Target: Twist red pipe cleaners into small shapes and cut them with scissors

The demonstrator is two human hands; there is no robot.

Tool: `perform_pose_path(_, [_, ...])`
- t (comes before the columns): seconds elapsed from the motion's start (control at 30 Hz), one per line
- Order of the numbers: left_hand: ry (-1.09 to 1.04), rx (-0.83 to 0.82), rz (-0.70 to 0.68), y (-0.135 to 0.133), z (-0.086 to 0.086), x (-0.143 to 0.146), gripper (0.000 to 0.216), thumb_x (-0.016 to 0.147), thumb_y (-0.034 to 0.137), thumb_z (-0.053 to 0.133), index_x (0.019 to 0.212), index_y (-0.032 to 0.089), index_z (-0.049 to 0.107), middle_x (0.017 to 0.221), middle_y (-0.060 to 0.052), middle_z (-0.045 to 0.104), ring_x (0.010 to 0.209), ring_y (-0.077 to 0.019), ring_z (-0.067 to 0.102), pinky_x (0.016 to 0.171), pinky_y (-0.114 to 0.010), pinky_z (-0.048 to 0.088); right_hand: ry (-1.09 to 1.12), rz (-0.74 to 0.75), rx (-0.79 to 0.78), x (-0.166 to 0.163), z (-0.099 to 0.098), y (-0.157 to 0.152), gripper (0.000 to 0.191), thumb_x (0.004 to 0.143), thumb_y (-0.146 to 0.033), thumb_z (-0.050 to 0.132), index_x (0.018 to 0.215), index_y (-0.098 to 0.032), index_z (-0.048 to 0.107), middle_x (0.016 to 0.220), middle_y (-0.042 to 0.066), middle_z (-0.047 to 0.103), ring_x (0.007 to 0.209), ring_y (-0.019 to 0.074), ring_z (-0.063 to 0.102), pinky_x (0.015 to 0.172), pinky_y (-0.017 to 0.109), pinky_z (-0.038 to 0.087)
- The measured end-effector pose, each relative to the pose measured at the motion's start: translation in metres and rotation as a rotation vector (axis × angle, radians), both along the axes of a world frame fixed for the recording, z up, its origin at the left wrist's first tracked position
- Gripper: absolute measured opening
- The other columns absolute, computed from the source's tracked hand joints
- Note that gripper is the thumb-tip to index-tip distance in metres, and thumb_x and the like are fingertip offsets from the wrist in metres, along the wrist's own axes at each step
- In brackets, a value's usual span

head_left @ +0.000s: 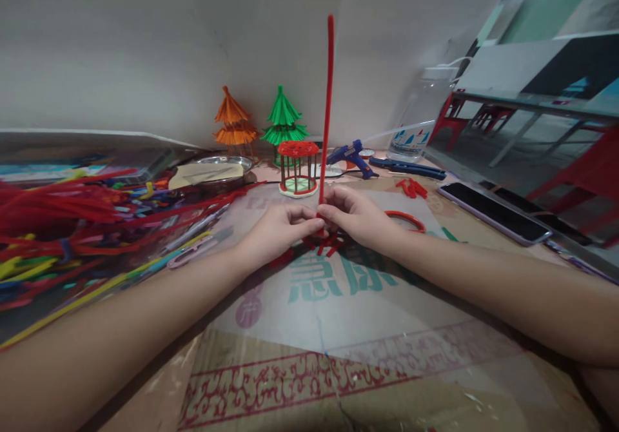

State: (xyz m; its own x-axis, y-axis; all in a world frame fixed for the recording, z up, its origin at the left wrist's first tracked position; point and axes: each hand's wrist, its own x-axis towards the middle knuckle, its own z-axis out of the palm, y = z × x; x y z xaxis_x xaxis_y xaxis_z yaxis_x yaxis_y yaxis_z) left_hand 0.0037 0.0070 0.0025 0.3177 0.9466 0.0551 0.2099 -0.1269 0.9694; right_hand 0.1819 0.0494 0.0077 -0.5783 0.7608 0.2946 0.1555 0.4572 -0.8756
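Observation:
A long red pipe cleaner point(328, 97) stands nearly upright between my hands. My right hand point(355, 216) pinches it low down between thumb and fingers. Close beside, my left hand point(285, 232) has its thumb and fingers closed at the pipe cleaner's lower end. Several short red pieces point(331, 246) lie on the board just under my fingers. Behind my right wrist, a curved red pipe cleaner point(411, 218) is partly hidden. Beyond my hands is a small round cage-like frame point(298, 149) with a red top, brown posts and a pale base.
An orange tiered roof model point(235, 116) and a green one point(284, 116) stand against the wall. A blue glue gun point(355, 158), a clear jug point(413, 119) and a phone point(493, 211) are to the right. Colourful pipe cleaners point(62, 225) and pink-handled scissors point(191, 253) lie left.

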Motion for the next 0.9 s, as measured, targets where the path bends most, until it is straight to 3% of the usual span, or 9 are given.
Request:
perform_pose_path(0.6, [-0.028, -0.029, 0.001, 0.0, -0.002, 0.001, 0.018, 0.083, 0.032, 0.065, 0.085, 0.014, 0.064, 0.084, -0.007, 0.075, 0.078, -0.0164, 0.07, 0.074, -0.028, 0.051, -0.007, -0.02, -0.023, -0.002, 0.0, -0.003, 0.018, 0.085, -0.036, 0.058, 0.081, -0.02, 0.05, 0.07, -0.002, 0.057, 0.06, 0.0135, 0.056, 0.054, 0.027, 0.044])
perform_pose_path(0.73, [0.017, 0.01, 0.022, -0.002, -0.001, 0.002, 0.021, 0.083, 0.035, 0.064, 0.084, 0.014, 0.064, 0.083, -0.007, 0.075, 0.076, -0.0163, 0.07, 0.071, -0.027, 0.051, -0.097, -0.019, 0.064, 0.003, 0.016, 0.0, 0.014, 0.085, -0.032, 0.056, 0.086, -0.019, 0.053, 0.078, 0.001, 0.06, 0.069, 0.0146, 0.058, 0.06, 0.028, 0.046])
perform_pose_path(0.9, [-0.012, 0.008, 0.045, -0.006, 0.001, 0.004, 0.02, 0.085, 0.034, 0.063, 0.083, 0.014, 0.063, 0.08, -0.006, 0.075, 0.07, -0.0147, 0.069, 0.066, -0.026, 0.051, -0.542, -0.002, 0.256, 0.04, 0.052, 0.003, 0.019, 0.086, -0.033, 0.054, 0.099, -0.02, 0.059, 0.084, 0.003, 0.065, 0.074, 0.0175, 0.06, 0.065, 0.03, 0.045])
